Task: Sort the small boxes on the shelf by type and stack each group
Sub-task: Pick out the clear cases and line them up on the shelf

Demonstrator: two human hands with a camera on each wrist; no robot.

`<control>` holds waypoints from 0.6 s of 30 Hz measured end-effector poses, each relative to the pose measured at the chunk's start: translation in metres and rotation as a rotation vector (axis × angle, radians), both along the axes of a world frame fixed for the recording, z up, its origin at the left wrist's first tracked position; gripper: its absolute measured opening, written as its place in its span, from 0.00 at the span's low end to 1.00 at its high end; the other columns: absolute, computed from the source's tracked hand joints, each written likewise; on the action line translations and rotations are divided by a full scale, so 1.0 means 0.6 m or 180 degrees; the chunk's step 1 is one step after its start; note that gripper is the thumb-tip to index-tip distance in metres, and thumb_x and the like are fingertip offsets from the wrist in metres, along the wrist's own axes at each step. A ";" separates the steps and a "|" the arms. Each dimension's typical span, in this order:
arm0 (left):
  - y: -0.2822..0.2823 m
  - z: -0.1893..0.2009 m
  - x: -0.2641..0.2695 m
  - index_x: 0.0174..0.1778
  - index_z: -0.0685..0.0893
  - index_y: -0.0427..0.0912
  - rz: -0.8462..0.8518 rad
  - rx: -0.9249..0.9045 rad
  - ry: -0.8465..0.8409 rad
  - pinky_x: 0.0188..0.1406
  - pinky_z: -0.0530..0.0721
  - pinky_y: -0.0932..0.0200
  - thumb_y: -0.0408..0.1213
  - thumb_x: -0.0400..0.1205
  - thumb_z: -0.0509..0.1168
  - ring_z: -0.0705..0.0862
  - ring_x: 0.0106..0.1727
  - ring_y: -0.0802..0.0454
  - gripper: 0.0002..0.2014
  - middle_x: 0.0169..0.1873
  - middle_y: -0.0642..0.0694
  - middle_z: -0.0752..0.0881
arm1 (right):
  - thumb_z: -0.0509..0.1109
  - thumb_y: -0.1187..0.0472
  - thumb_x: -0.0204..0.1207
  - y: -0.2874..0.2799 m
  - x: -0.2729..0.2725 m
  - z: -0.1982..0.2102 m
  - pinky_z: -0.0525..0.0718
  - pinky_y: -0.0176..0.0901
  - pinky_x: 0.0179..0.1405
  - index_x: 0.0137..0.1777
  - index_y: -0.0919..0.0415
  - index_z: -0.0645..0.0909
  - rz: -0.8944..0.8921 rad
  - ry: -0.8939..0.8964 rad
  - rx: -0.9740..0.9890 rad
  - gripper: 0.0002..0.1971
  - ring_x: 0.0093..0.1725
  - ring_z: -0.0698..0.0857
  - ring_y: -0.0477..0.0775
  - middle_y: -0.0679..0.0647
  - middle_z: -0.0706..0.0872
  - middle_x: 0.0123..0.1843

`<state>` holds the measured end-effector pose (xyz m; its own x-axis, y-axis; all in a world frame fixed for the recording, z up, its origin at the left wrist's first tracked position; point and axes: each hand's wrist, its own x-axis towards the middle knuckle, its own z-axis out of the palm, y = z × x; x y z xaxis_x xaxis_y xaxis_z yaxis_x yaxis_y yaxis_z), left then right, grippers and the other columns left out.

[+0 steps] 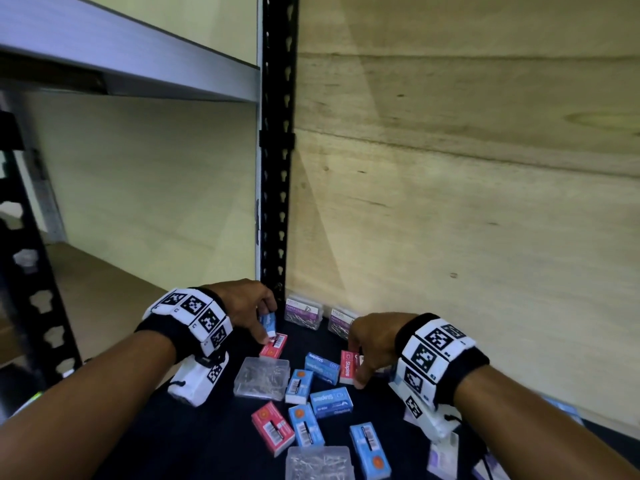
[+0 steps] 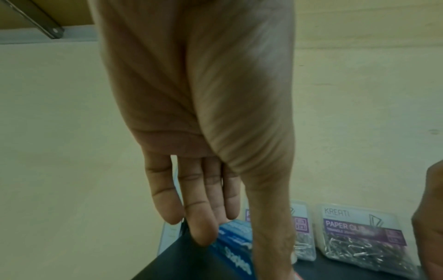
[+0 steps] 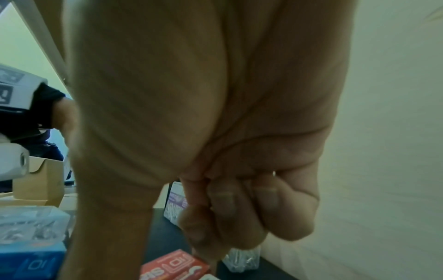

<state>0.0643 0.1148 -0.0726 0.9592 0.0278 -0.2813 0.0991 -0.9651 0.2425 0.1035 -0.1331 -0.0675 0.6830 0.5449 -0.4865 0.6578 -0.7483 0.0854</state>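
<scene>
Risk, left side: I judge the blue staples box (image 1: 268, 322) could slip out of my left hand (image 1: 242, 303), since I hold it only by its edges between thumb and fingertips above the red staples box (image 1: 274, 345); a drop there would knock that red one askew.
Risk, right side: my right hand (image 1: 372, 344) comes down in a crowd; the red staples box at my fingertips (image 1: 348, 367) lies just beside a blue one (image 1: 322, 367), so I could nudge both.
Risk, sorting: several boxes lie barcode-up, so a colour mix-up in a stack seems possible.
Left fingers: nearly straight, lightly bent at the tips (image 2: 201, 235), pinching the blue box against my thumb.
Right fingers: curled tight into the palm (image 3: 239, 214), thumb reaching down to the red box; whether I have actually gripped it, I cannot tell.
Where the boxes are: scattered on the dark shelf (image 1: 194, 441), blue and red staples boxes mixed with clear paper clip cases (image 1: 262, 378); two purple-labelled paper clip boxes (image 1: 304, 313) stand at the back against the wooden wall (image 1: 467, 202).
Progress: no stacks visible yet.
</scene>
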 end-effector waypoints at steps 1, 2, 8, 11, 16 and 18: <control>-0.001 0.004 -0.003 0.71 0.78 0.49 0.0000 0.0003 -0.0019 0.43 0.74 0.70 0.46 0.68 0.82 0.81 0.51 0.59 0.35 0.62 0.53 0.83 | 0.82 0.46 0.69 0.000 -0.001 0.000 0.85 0.50 0.56 0.61 0.62 0.86 0.0026 -0.0055 0.0010 0.26 0.56 0.88 0.59 0.56 0.90 0.57; -0.001 0.008 -0.006 0.71 0.78 0.49 -0.0002 0.0001 -0.0035 0.42 0.74 0.70 0.46 0.68 0.82 0.81 0.52 0.59 0.35 0.62 0.54 0.82 | 0.81 0.46 0.69 -0.001 -0.002 0.001 0.85 0.51 0.57 0.62 0.62 0.85 0.0051 -0.0110 0.0013 0.27 0.57 0.87 0.60 0.57 0.90 0.58; -0.027 0.044 -0.032 0.70 0.78 0.49 -0.0206 0.0131 -0.0113 0.37 0.72 0.75 0.46 0.70 0.81 0.80 0.51 0.60 0.33 0.64 0.54 0.82 | 0.80 0.46 0.69 -0.020 -0.006 0.021 0.88 0.55 0.57 0.63 0.62 0.85 -0.0066 -0.0297 0.0223 0.27 0.54 0.89 0.59 0.57 0.90 0.57; -0.057 0.064 -0.041 0.70 0.79 0.48 -0.0363 0.0177 -0.0178 0.43 0.76 0.73 0.46 0.71 0.81 0.81 0.55 0.59 0.32 0.63 0.53 0.83 | 0.80 0.47 0.69 -0.044 -0.015 0.036 0.89 0.55 0.55 0.62 0.59 0.85 -0.0199 -0.0347 0.0448 0.25 0.52 0.89 0.58 0.56 0.90 0.55; -0.134 0.088 -0.050 0.69 0.79 0.51 -0.0635 0.0342 -0.0259 0.58 0.80 0.63 0.51 0.68 0.81 0.82 0.57 0.57 0.33 0.64 0.55 0.83 | 0.80 0.42 0.66 -0.114 -0.028 0.056 0.87 0.57 0.58 0.62 0.57 0.85 -0.0396 -0.0491 0.0341 0.28 0.54 0.88 0.59 0.55 0.90 0.55; -0.177 0.096 -0.053 0.69 0.79 0.51 -0.0784 0.0394 -0.0268 0.54 0.77 0.65 0.50 0.69 0.81 0.81 0.56 0.57 0.33 0.64 0.55 0.82 | 0.79 0.43 0.66 -0.156 -0.034 0.063 0.87 0.57 0.58 0.60 0.57 0.86 -0.0519 -0.0525 0.0276 0.26 0.54 0.88 0.59 0.54 0.90 0.54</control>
